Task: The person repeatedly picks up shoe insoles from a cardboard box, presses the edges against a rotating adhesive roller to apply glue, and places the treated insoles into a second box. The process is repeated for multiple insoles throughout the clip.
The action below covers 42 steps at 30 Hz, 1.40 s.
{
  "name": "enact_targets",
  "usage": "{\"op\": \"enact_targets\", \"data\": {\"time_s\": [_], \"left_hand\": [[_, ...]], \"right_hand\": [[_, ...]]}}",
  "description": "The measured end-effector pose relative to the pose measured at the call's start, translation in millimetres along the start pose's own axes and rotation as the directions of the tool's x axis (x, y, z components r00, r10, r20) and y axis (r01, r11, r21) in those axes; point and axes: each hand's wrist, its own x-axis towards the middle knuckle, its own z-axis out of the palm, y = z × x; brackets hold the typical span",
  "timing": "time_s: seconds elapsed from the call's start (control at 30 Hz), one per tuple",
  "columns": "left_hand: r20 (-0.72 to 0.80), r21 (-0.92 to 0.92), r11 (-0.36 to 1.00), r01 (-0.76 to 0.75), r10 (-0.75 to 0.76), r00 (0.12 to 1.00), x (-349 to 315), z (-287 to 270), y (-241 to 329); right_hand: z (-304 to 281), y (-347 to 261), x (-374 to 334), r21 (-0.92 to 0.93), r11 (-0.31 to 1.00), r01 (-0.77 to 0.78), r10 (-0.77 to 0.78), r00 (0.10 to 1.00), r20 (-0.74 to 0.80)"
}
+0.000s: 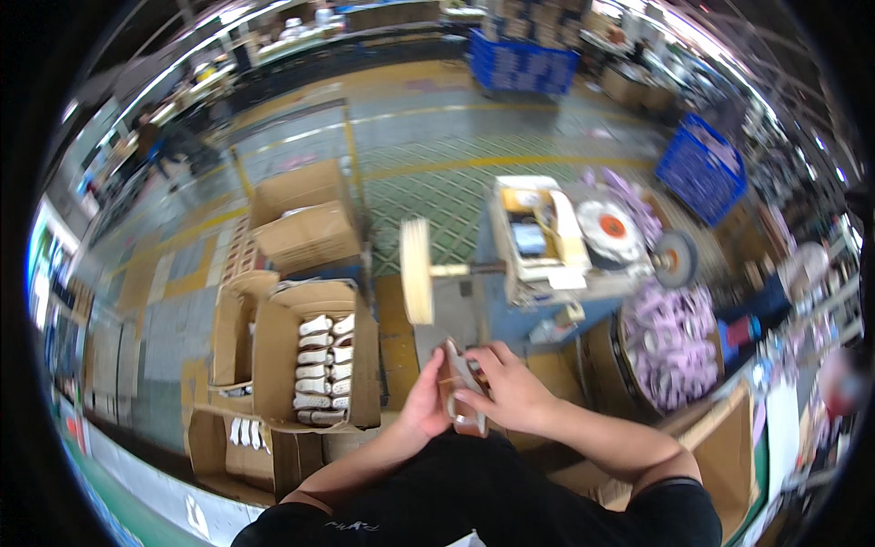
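Observation:
In front of my body I hold a brown, shoe-sole-like piece [465, 403] with a pale inner face. My left hand [426, 398] supports its left side, with the fingers along the edge. My right hand [512, 390] is closed over its right side and top, hiding part of it. Just beyond my hands stands a cream buffing wheel [416, 272] on a shaft from a blue-sided machine [510, 314]. The piece is apart from the wheel.
An open cardboard box [273, 365] at left holds rows of white sole-like pieces [314, 372]. Another carton [214, 460] sits nearer. On the right are a bin of lilac pieces [670, 346], a grey wheel [676, 259] and an open carton [729, 447]. Blue crates [700, 169] stand farther off.

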Motion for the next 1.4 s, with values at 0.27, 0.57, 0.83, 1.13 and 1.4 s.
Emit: {"op": "enact_targets", "data": {"time_s": [0.27,0.57,0.83,1.13,1.4], "left_hand": [[0.145,0.038,0.999,-0.011,0.006,0.989,-2.9,-14.0,15.1],[-0.105,0.204,0.979,-0.023,0.045,0.993,-15.8,-29.6,-5.7],[-0.030,0.457,0.868,-0.193,0.233,0.972,-40.3,-15.5,-2.1],[0.310,0.702,0.693,-0.164,-0.090,0.947,-55.3,-3.9,29.1],[0.432,0.534,0.817,-0.217,-0.043,0.901,-50.3,-27.8,28.2]], "right_hand": [[1.7,-7.8,14.2,0.173,0.984,-0.046,0.084,0.973,-0.216],[32.1,9.1,4.1,-0.068,0.968,0.242,-0.251,0.911,-0.326],[35.8,12.9,5.9,-0.310,0.914,0.261,-0.338,0.913,-0.229],[-17.8,50.2,38.6,0.785,0.553,-0.280,0.376,0.924,0.065],[24.8,60.7,34.2,0.913,0.220,-0.342,0.223,0.929,0.295]]}}
